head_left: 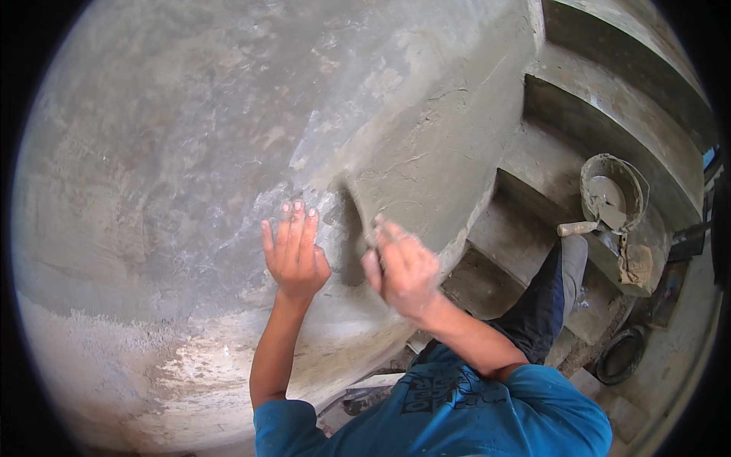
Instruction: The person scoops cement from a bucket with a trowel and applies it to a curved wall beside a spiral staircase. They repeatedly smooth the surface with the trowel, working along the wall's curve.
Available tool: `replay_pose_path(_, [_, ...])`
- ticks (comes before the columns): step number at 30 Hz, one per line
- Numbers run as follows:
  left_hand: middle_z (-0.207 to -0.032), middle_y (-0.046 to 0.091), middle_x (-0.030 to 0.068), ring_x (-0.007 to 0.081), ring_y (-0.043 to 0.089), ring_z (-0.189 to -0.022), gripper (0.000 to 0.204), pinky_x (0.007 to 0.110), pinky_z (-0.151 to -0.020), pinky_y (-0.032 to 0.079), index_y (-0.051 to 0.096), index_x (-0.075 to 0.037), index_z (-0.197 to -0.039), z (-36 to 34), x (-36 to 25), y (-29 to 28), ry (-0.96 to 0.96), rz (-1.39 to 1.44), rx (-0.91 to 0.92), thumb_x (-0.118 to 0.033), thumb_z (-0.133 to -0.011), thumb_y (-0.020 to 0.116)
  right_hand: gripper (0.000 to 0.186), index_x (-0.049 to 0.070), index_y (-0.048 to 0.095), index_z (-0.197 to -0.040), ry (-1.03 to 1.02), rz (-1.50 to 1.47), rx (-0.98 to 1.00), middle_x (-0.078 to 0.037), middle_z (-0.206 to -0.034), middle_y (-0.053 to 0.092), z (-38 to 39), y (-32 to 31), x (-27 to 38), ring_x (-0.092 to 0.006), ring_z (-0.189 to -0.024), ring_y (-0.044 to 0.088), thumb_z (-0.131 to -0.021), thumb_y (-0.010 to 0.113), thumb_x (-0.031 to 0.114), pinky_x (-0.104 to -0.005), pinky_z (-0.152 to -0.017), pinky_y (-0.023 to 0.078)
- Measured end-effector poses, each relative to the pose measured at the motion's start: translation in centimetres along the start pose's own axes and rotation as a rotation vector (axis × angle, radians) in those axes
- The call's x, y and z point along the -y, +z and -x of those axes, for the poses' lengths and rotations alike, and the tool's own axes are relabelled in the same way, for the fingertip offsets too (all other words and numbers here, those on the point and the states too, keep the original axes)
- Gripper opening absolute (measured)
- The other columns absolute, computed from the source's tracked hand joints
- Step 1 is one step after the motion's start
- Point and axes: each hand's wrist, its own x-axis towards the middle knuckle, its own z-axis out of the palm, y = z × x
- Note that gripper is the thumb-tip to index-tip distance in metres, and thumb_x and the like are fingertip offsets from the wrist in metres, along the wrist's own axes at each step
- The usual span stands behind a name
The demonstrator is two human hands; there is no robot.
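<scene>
A grey wall (175, 152) fills the left and middle of the view, with a band of darker, wet-looking plaster (449, 129) running along the stairs. My left hand (295, 255) lies against the wall with its fingers stretched out, holding nothing. To its right, my right hand (403, 266) is closed around a plastering float (359, 207). The float appears nearly edge-on, its long side touching the left part of the wet plaster. My fingers hide its grip, and the right hand is slightly blurred.
Concrete steps (552, 164) climb along the right side. On one stands a mortar-caked bucket (592, 190) with a wire handle; a trowel with a wooden handle (576, 228) rests across its rim. My leg (544, 305) is on the stairs below. A round black object (620, 356) lies lower right.
</scene>
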Motion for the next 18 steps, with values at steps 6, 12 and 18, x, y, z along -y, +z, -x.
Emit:
replay_pose_path(6, [-0.14,0.065,0.0293,0.0497,0.062,-0.132,0.036,0.068,-0.121,0.033,0.067,0.002,-0.13,1.8,0.9,0.1,-0.047,0.196,-0.208,-0.009,-0.102,0.045,0.02,0.0,0.071,-0.095,-0.346,0.227,-0.034,-0.023,-0.124,0.073,0.7,5.9,-1.7,-0.0213,-0.069,0.064,-0.078,0.071,0.011,-0.0299,-0.06,0.054])
replay_pose_path(12, [-0.145,0.057,0.0356,0.054,0.062,-0.129,0.036,0.069,-0.117,0.039,0.055,0.006,-0.138,3.6,1.7,-0.4,-0.127,0.266,-0.325,-0.013,-0.108,0.047,0.02,0.005,0.072,-0.095,-0.321,0.0,0.128,-0.015,-0.111,0.076,7.5,3.4,-1.1,-0.0214,-0.072,0.067,-0.077,0.073,0.012,-0.0322,-0.061,0.056])
replay_pose_path(18, [-0.146,0.057,0.0332,0.0467,0.061,-0.133,0.048,0.058,-0.117,0.045,0.049,0.01,-0.147,5.1,-6.1,2.5,-0.408,0.742,-0.47,-0.018,-0.11,0.051,0.026,0.008,0.069,-0.105,0.159,0.225,0.292,-0.011,-0.087,0.069,8.6,-9.5,-9.9,-0.028,-0.073,0.071,-0.08,0.075,0.012,-0.0389,-0.061,0.058])
